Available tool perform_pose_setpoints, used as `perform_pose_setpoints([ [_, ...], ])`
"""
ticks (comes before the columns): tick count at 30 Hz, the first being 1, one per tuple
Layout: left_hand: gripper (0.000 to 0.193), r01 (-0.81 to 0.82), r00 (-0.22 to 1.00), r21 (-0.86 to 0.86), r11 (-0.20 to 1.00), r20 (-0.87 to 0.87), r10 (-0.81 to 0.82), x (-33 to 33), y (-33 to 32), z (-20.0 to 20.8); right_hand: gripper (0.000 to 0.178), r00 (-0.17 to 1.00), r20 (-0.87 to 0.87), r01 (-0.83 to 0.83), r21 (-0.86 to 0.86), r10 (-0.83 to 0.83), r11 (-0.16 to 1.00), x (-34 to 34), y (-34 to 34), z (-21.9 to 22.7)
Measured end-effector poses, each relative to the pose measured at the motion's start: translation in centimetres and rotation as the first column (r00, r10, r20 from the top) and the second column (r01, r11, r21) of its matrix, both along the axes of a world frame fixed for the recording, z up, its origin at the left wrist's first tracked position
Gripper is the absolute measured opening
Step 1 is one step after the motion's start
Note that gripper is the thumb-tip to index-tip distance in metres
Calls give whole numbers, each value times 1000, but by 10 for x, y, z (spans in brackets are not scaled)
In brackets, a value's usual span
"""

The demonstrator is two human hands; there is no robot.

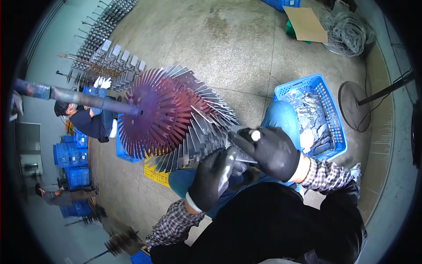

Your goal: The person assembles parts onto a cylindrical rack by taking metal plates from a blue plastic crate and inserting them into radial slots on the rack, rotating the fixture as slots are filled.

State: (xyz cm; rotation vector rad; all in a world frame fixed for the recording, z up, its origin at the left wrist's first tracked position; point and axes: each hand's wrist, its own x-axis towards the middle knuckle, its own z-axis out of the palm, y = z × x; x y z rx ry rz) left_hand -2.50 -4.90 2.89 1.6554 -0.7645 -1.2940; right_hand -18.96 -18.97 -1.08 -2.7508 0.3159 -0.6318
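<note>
A large round rack (156, 110) with reddish-purple slotted discs stands before me, thin grey metal plates (198, 143) fanned around its near side. Both of my hands wear black gloves and meet at the rack's right end. My left hand (211, 178) is closed, its fingertips against a thin grey metal plate (246, 157). My right hand (274, 152) is curled over the other end of that plate. A small white spot (255, 135) shows on the right glove. The fingertips of both hands partly hide one another and the plate's middle.
To my right is a blue crate (336, 119) heaped with thin grey pieces. A yellow crate (157, 174) sits under the rack. A round stand base (354, 105) is farther right. Wire coils (349, 33) lie at the back. A co-worker (90, 119) sits at the left.
</note>
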Motion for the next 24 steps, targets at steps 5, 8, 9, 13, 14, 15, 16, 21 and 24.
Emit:
perform_pose_setpoints([
  [5, 22, 366, 536, -211, 906, 844, -20, 29, 13, 18, 31, 963, 162, 40, 709, -217, 704, 42, -52, -50],
  [8, 28, 310, 475, -159, 937, 880, -8, 37, 22, 17, 26, 984, -61, 129, 892, -167, 434, 75, -64, -59],
  [9, 32, 281, 446, -142, 949, 895, 2, 39, 23, 16, 28, 988, -28, 106, 833, -150, 543, 85, -68, -73],
  [13, 43, 245, 370, -61, 968, 928, -35, 51, 21, 14, 30, 997, -14, 56, 798, -75, 600, 107, -71, -84],
  [14, 46, 249, 349, -34, 968, 935, -57, 53, 20, 13, 30, 998, -23, 51, 813, -55, 581, 110, -71, -84],
  [15, 50, 253, 329, -8, 967, 941, -79, 55, 19, 12, 31, 999, -33, 48, 826, -37, 562, 111, -72, -84],
  [16, 50, 246, 329, -5, 969, 941, -79, 57, 19, 11, 31, 999, -33, 44, 827, -30, 560, 114, -72, -83],
  [21, 56, 247, 317, 0, 969, 945, -81, 63, 16, 8, 32, 999, -6, 29, 798, -39, 602, 119, -72, -82],
  [24, 60, 260, 297, 37, 965, 948, -117, 65, 14, 8, 33, 999, -18, 41, 789, -44, 613, 118, -72, -80],
])
